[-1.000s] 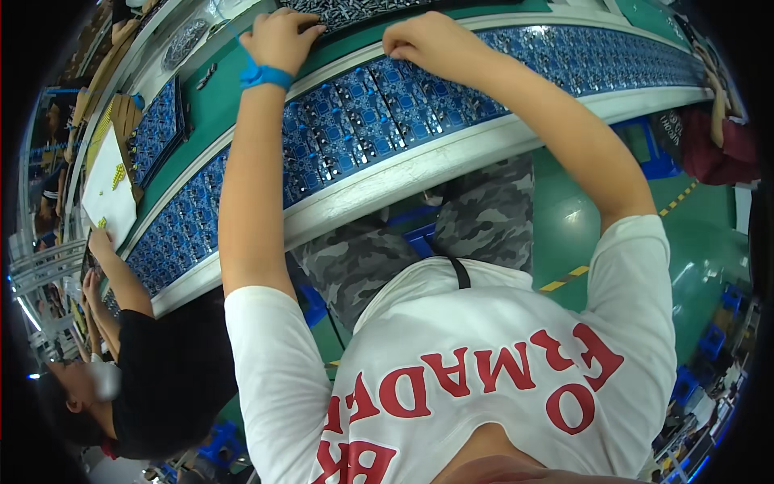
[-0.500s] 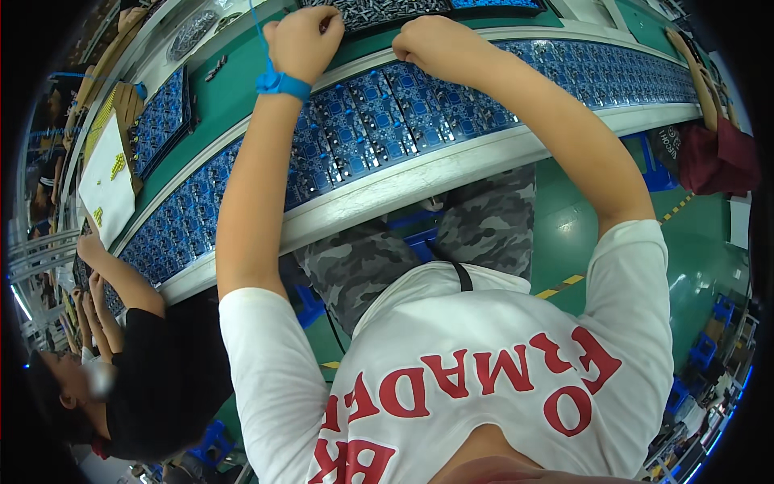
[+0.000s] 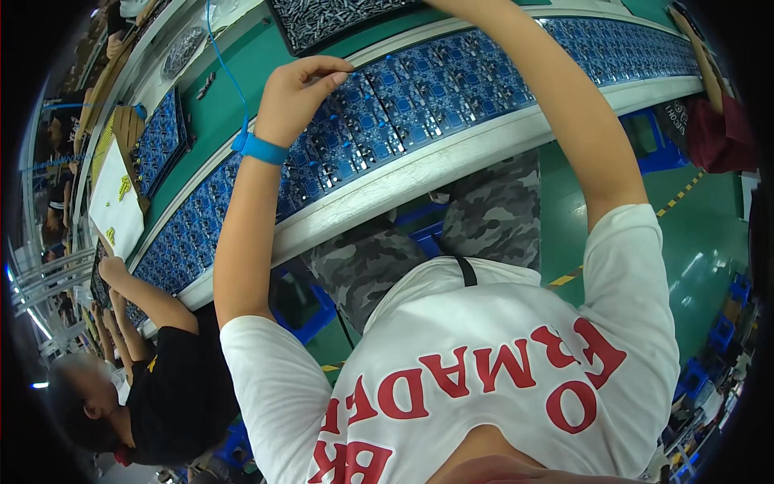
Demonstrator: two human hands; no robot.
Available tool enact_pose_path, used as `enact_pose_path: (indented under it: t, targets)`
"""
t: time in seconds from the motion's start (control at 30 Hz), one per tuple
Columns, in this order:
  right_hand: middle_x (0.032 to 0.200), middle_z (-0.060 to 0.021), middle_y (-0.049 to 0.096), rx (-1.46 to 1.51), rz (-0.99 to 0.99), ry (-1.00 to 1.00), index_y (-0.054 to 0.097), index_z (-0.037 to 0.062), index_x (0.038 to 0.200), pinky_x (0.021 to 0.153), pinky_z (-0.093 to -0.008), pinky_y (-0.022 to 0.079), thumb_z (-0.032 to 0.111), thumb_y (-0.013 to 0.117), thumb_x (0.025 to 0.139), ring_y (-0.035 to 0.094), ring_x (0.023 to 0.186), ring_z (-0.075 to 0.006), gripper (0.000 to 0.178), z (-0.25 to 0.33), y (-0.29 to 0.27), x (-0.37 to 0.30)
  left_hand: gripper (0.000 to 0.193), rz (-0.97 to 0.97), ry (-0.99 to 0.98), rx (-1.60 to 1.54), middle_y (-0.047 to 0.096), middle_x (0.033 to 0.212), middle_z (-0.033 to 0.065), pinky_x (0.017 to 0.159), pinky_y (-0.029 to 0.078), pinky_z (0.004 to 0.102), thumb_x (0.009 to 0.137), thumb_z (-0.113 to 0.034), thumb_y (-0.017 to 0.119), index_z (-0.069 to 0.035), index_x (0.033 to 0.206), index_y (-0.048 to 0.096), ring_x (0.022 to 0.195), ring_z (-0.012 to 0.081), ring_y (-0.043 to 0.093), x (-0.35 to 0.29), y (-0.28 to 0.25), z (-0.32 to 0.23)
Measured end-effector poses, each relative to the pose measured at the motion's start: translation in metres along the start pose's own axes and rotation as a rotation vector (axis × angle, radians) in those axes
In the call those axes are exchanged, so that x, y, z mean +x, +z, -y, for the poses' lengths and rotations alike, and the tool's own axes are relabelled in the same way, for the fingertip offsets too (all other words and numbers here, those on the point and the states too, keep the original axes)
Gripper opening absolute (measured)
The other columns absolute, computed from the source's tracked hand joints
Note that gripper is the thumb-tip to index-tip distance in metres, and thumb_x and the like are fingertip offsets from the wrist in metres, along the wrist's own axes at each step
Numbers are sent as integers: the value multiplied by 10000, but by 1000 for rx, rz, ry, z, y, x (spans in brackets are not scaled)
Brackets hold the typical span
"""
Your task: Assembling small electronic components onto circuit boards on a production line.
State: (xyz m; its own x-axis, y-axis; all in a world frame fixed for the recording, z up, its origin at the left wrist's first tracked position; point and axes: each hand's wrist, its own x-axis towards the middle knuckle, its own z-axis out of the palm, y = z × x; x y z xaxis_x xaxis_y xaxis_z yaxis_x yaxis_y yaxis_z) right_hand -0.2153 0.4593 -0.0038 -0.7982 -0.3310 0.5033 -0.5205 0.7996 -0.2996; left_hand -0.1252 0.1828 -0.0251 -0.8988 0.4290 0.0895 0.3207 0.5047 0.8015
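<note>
The left hand point(image 3: 297, 95) is hanging over the row of blue circuit boards point(image 3: 379, 121) that is running along the conveyor belt point(image 3: 234, 97). Its fingers are curling inward with the thumb and forefinger pinching together just above 1 board; whether anything small is sitting between the fingertips is too fine to tell. The boards are lying directly under and just beyond those fingertips, packed edge to edge in a long curved band that is stretching from the lower left to the upper right of the view. Each board is showing a deep blue face dotted with small dark and silvery parts. A blue wrist strap point(image 3: 260, 148) is wrapping the left wrist, and a thin blue coiled cord point(image 3: 224, 64) is running up from it across the green belt.

The right arm point(image 3: 564, 121) is reaching up past the same row, but the right hand is passing out of the top edge of the view, so its state cannot be told. A dark tray of small grey parts point(image 3: 339, 16) is sitting beyond the boards, near the top. At the lower left, another person in a black shirt point(image 3: 181, 395) is resting a hand point(image 3: 109, 268) on the boards further down the line.
</note>
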Motion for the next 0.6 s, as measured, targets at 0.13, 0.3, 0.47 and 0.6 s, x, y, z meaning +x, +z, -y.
enact_pose_path:
  t: [0.13,0.3,0.47,0.6]
  targets:
    - [817,-190,692,-50,-114,136,714,30,769,757,-455,531,163,618,787,671,813,-374,165,-39,24,-1,157,-30,56,-34,742,956,68,747,522,285,900,-127,693,-55,1027,749,827,162,672,1,8,4]
    - [820,-180,700,110,-23,156,718,32,774,752,-433,535,174,629,777,673,823,-360,168,-57,23,-1,140,-57,153,139,724,918,58,754,515,328,870,-115,704,-86,997,754,829,219,659,3,24,-9]
    - [828,-183,703,251,-59,296,725,24,802,746,-425,534,179,648,780,678,814,-349,174,-43,18,-3,137,-102,357,528,669,882,23,788,451,365,845,-110,706,-144,968,757,869,236,602,1,31,-4]
    - [830,-185,703,305,-185,309,725,12,824,743,-420,533,184,671,786,682,813,-336,184,-49,21,-7,135,-140,444,695,643,881,-7,813,389,374,838,-116,701,-178,946,753,903,226,565,3,39,-7]
